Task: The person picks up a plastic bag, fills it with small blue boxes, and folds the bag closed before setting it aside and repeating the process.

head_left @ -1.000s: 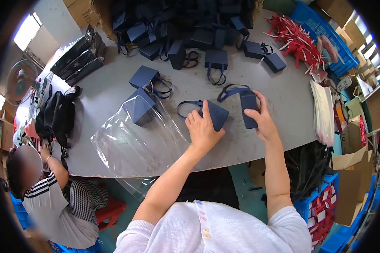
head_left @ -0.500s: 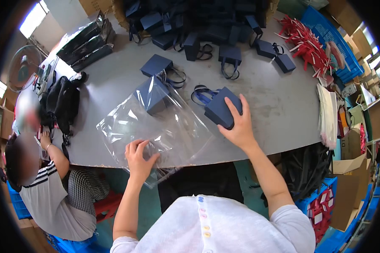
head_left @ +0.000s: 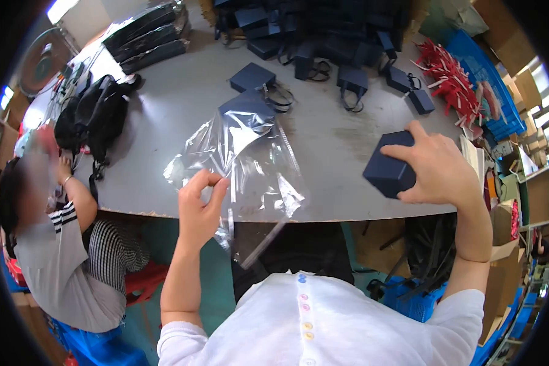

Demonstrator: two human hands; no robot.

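My right hand [head_left: 438, 165] grips a small dark blue box bag [head_left: 389, 171] and holds it up above the table's near right edge. My left hand [head_left: 199, 204] pinches the near edge of a clear plastic bag [head_left: 244, 158] that lies crumpled on the grey table [head_left: 335, 140]. Another dark blue box bag [head_left: 245, 105] sits inside the far end of the clear bag. A further blue box bag with ribbon handles [head_left: 254, 77] lies just beyond it.
A heap of dark blue box bags [head_left: 323, 30] fills the far side. Red-and-white tags [head_left: 451, 76] and a blue crate [head_left: 491, 79] are at the right. A black backpack [head_left: 91, 116] lies at the left. A seated person in a striped shirt [head_left: 49, 244] works at the left.
My right hand lifted the blue box bag to the right, off the table. My left hand moved from the box to the clear bag and pinched its near edge, crumpling it.
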